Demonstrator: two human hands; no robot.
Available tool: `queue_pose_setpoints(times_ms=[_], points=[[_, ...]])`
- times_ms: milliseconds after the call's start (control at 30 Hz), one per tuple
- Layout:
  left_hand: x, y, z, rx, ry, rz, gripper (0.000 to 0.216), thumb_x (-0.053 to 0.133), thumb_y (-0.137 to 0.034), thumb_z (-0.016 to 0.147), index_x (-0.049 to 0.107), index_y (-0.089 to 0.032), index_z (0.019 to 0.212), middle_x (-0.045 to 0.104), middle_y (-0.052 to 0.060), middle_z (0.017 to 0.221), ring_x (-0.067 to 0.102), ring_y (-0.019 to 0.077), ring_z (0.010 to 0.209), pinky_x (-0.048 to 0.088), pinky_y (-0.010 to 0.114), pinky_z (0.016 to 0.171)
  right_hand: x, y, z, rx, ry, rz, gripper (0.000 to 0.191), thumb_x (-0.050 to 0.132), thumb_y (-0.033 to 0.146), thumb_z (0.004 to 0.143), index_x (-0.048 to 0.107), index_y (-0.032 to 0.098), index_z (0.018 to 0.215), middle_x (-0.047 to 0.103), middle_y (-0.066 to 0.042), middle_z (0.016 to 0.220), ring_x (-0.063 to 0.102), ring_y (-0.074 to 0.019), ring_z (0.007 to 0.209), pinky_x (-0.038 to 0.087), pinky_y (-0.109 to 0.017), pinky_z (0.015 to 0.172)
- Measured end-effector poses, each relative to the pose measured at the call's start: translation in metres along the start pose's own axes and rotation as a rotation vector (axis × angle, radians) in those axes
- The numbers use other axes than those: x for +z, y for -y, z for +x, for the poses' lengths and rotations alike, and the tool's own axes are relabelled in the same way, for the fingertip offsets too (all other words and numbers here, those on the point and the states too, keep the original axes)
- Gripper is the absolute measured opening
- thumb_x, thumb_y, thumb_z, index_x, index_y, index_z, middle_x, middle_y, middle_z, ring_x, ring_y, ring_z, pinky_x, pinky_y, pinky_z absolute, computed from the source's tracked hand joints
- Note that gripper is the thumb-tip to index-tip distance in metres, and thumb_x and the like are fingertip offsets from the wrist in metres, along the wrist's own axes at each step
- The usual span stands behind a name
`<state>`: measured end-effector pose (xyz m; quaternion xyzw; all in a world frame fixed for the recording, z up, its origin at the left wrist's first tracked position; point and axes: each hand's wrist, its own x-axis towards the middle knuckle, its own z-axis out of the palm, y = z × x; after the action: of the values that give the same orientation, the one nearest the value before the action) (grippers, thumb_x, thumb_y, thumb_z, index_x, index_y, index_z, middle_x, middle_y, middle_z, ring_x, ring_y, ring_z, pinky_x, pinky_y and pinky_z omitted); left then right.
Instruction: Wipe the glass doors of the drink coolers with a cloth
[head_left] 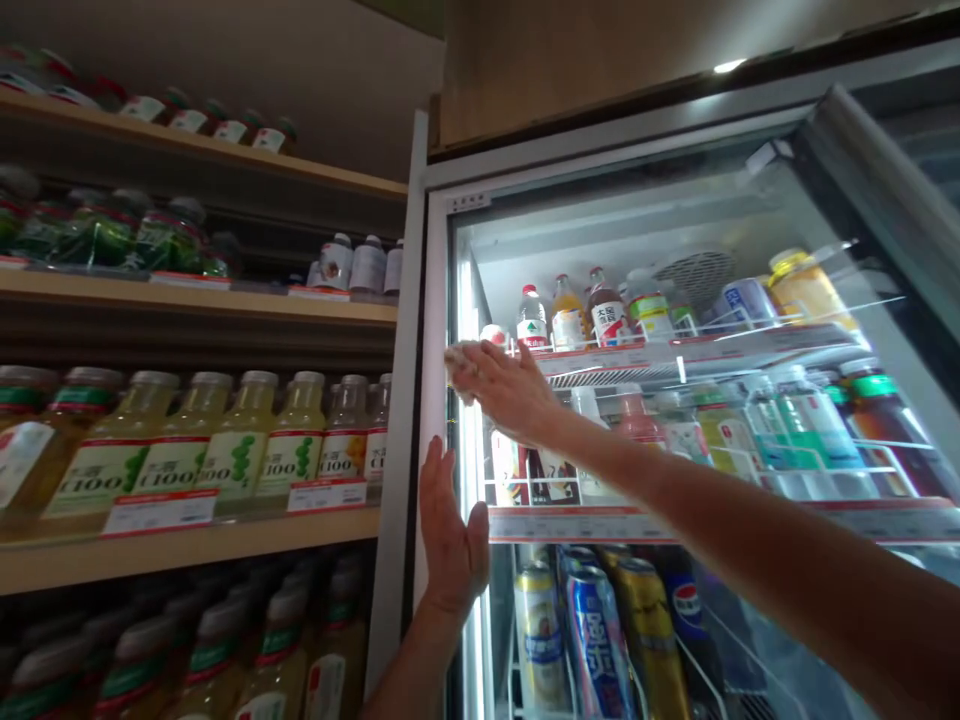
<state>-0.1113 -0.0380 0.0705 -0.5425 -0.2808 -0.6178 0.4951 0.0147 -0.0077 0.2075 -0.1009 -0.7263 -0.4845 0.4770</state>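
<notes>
My right hand (506, 385) reaches across the front of a lit drinks fridge (439, 290). Its fingers press a pale crumpled cloth (459, 368) near the left edge of the glass, at the height of the top shelf. Only part of the cloth shows; the fingers and palm cover the rest. Lower down, my left hand (452, 530) is open and upright beside the fridge's left frame, fingers pointing up and thumb apart. It holds nothing, and whether the palm touches the frame I cannot tell.
Left of the fridge, wooden shelves (187, 565) carry rows of juice bottles (244, 430) and price tags (161, 510). Behind the glass stand bottles and several cans (596, 620) on wire-railed shelves. A dark-edged door (874, 230) slants at the upper right.
</notes>
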Motion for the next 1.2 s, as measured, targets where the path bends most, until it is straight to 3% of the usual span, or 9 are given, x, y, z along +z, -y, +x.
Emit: queue_pose_setpoints(times_ms=[133,333,500,667,733,833,867,1000,1200], points=[[0.000,-0.001,0.002,0.047,0.015,0.049,0.053,0.032,-0.038,0.091,0.022,-0.021,0.141,0.028,0.013,0.147,0.027,0.0237,0.135,0.027,0.046,0.109,-0.002,0.014,-0.029,-0.204,0.077,0.036,0.039,0.040,0.027,0.092,0.042,0.031,0.130,0.036,0.001,0.145,0.031,-0.0229,0.132,0.026,-0.052,0.108],[0.003,-0.004,0.006,0.050,0.063,0.167,0.055,0.035,-0.038,0.091,0.021,-0.020,0.141,0.029,0.014,0.147,0.025,0.0222,0.137,0.023,0.045,0.111,-0.010,-0.020,-0.020,0.228,0.066,-0.051,0.046,0.039,0.024,0.091,0.036,0.025,0.136,0.024,-0.004,0.150,0.021,-0.0317,0.136,0.017,-0.062,0.107],[0.009,0.000,0.006,0.056,0.198,0.329,0.065,0.036,-0.044,0.089,0.015,-0.015,0.143,0.028,0.015,0.147,0.022,0.0232,0.138,0.018,0.043,0.112,-0.013,-0.019,-0.041,-0.056,0.142,-0.039,0.046,0.041,0.026,0.090,0.034,0.032,0.136,0.029,0.004,0.149,0.021,-0.0246,0.136,0.019,-0.053,0.111],[0.011,0.002,0.006,0.068,0.214,0.369,0.068,0.031,-0.047,0.090,0.009,-0.013,0.144,0.024,0.017,0.148,0.020,0.0252,0.139,0.017,0.045,0.112,-0.019,-0.047,-0.048,0.378,0.001,-0.092,0.044,0.037,0.027,0.092,0.037,0.026,0.136,0.024,-0.003,0.150,0.020,-0.0290,0.137,0.015,-0.059,0.108],[0.012,0.001,0.006,0.068,0.218,0.381,0.069,0.033,-0.047,0.089,0.010,-0.013,0.144,0.026,0.017,0.148,0.021,0.0260,0.138,0.018,0.046,0.112,-0.020,-0.042,-0.059,0.307,-0.001,-0.074,0.046,0.036,0.027,0.091,0.034,0.027,0.137,0.026,-0.003,0.150,0.021,-0.0279,0.137,0.017,-0.057,0.108],[0.013,0.000,0.007,0.076,0.221,0.401,0.067,0.035,-0.046,0.089,0.012,-0.014,0.144,0.028,0.017,0.147,0.022,0.0266,0.138,0.019,0.047,0.111,-0.021,-0.029,-0.077,0.043,0.085,-0.037,0.048,0.038,0.028,0.091,0.030,0.032,0.138,0.029,0.002,0.149,0.023,-0.0233,0.136,0.019,-0.052,0.110],[0.013,0.000,0.007,0.078,0.220,0.405,0.066,0.035,-0.045,0.089,0.013,-0.014,0.144,0.028,0.016,0.147,0.023,0.0266,0.138,0.019,0.047,0.111,-0.022,-0.030,-0.080,0.047,0.093,-0.046,0.047,0.038,0.028,0.092,0.031,0.032,0.138,0.030,0.002,0.149,0.024,-0.0232,0.136,0.019,-0.052,0.110],[0.011,-0.001,0.007,0.087,0.209,0.407,0.064,0.035,-0.044,0.090,0.016,-0.015,0.143,0.030,0.016,0.146,0.024,0.0254,0.137,0.019,0.045,0.112,-0.024,-0.043,-0.079,0.376,0.005,-0.117,0.041,0.037,0.028,0.092,0.039,0.025,0.133,0.027,-0.004,0.150,0.022,-0.0286,0.137,0.017,-0.059,0.107],[0.007,-0.001,0.006,0.100,0.177,0.361,0.061,0.033,-0.039,0.091,0.013,-0.015,0.144,0.026,0.014,0.148,0.022,0.0218,0.138,0.019,0.041,0.113,-0.020,-0.023,-0.081,-0.027,0.066,-0.020,0.045,0.039,0.028,0.092,0.032,0.031,0.136,0.032,0.002,0.148,0.025,-0.0228,0.136,0.020,-0.052,0.110]])
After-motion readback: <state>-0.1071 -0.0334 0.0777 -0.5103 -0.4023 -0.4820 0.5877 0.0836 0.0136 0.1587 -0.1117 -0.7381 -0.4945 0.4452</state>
